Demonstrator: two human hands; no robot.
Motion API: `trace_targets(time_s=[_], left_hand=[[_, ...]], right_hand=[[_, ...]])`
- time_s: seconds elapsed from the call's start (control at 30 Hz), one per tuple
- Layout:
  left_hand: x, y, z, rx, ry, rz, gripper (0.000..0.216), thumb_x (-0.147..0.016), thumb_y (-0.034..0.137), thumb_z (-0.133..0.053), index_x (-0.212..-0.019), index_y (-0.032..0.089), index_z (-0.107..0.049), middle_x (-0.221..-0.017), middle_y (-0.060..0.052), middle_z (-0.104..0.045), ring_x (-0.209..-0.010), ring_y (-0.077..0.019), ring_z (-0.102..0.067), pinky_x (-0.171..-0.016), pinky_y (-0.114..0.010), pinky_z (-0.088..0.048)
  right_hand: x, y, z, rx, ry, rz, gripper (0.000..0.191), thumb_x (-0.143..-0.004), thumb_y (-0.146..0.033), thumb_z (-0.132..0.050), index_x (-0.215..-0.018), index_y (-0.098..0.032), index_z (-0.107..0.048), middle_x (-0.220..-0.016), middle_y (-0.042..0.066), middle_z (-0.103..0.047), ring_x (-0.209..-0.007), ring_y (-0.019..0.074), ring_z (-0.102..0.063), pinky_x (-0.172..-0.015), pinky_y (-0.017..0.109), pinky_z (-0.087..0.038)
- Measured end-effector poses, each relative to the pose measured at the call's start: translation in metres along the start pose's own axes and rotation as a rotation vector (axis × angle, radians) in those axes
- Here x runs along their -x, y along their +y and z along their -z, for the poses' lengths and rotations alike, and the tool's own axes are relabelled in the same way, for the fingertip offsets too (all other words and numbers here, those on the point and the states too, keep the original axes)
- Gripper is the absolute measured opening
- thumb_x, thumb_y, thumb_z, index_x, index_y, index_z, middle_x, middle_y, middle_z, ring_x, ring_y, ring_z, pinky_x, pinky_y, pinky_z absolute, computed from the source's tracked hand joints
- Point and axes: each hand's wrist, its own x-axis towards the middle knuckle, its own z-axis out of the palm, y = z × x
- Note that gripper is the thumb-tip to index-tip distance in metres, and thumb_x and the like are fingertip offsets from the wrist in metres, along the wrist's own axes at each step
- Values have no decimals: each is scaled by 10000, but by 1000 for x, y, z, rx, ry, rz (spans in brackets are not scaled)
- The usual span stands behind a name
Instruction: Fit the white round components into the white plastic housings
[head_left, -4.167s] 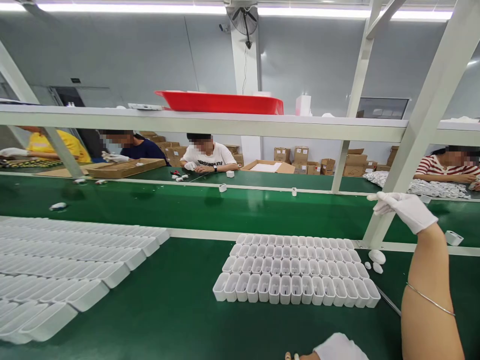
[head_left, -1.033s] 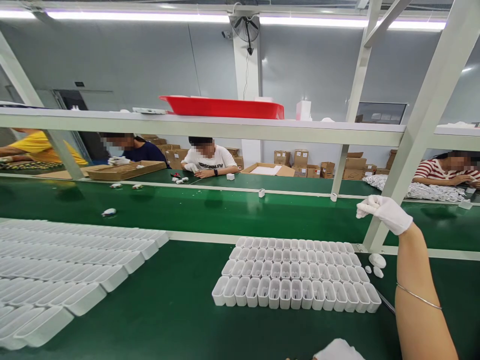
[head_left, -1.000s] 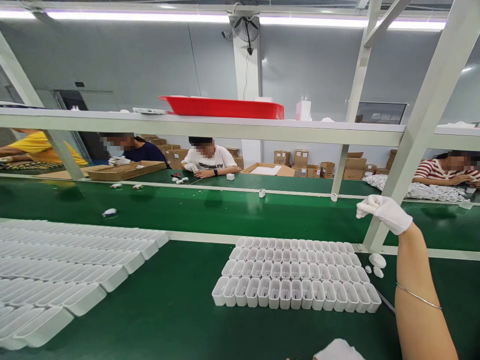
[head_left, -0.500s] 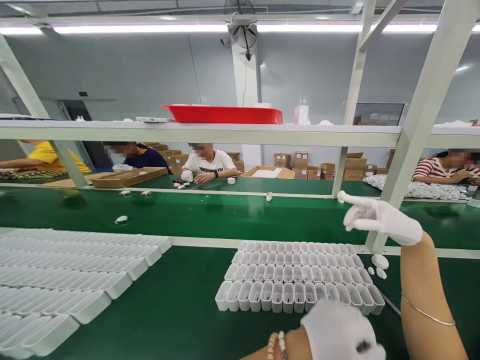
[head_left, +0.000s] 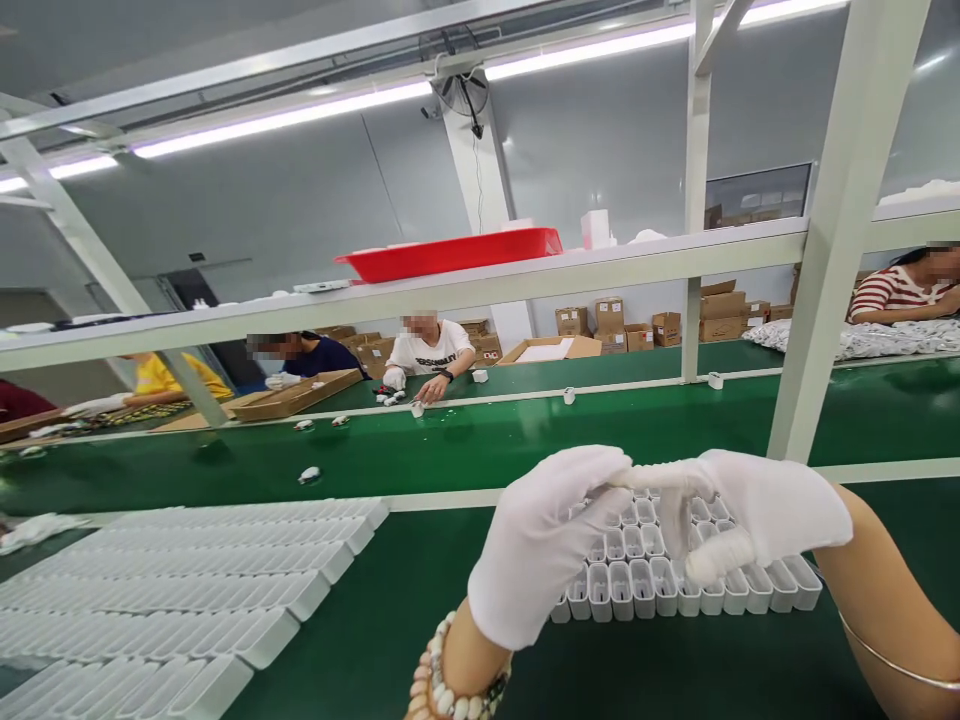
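Head view: left hand (head_left: 544, 548) curled against half-open, seemingly empty right hand (head_left: 776, 508), left's grip unclear; a low sweep could topple white cups (head_left: 756, 592) behind both.

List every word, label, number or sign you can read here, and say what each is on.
"PERSONALITY", slightly blurred: co-worker's white shirt.
Cartons at the back: marks too small to read.
Dark wall plate: too small to read.
Cups by the hands: no readable text.
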Motion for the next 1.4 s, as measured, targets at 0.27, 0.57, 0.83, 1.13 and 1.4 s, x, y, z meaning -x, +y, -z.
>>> trace_targets(time_s=[0.27, 0.57, 0.83, 1.13, 1.4], left_hand=[[-1, 2, 2, 43, 31, -44, 186, -758, 30, -698, -889, 159, -721, -894, -30, -724, -793, -111, -686, -743, -158, -588], [1, 2, 3, 28, 41, -49, 194, -768, 50, -696, -897, 194, -715, -897, -14, -724, -791, -118, -684, -728, -183, -595], [-1, 3, -3, -43, 25, -53, 148, -771, 57, -683, -839, 189, -685, -831, -6, -705, -746, -109, -664, -686, -186, -580], [1, 4, -15, -285, 96, -94, 250, -742, 196, -726, -970, 198, -625, -1032, -61, -664, -956, -187, -641, -807, -311, -574], [1, 9, -29, -642, 302, -118, 54, -784, 179, -632, -823, 217, -626, -1075, -54, -581, -1054, -222, -564, -872, -356, -519]], right_hand=[[4, -5, 0, -85, -29, 5, 814, -711, -267, -779, -1428, -356, -403, -845, -56, -708, -746, 144, -634, -749, 257, -504], [-1, -7, -3, -74, -32, -60, 453, -633, -315, -829, -1066, -321, -696, -777, -63, -716, -677, 143, -645, -682, 245, -503], [-4, -8, -5, -35, -60, -79, 579, -654, -376, -817, -1202, -336, -636, -781, -58, -726, -674, 150, -645, -668, 252, -505], [-17, -10, -17, -2, 12, -117, 558, -571, -330, -845, -1081, -372, -622, -845, -75, -707, -749, 204, -663, -660, 281, -517], [-29, -17, -43, -161, 228, -88, 1340, -570, -194, -817, -1462, -449, 149, -775, -91, -704, -637, 209, -650, -520, 304, -504]])
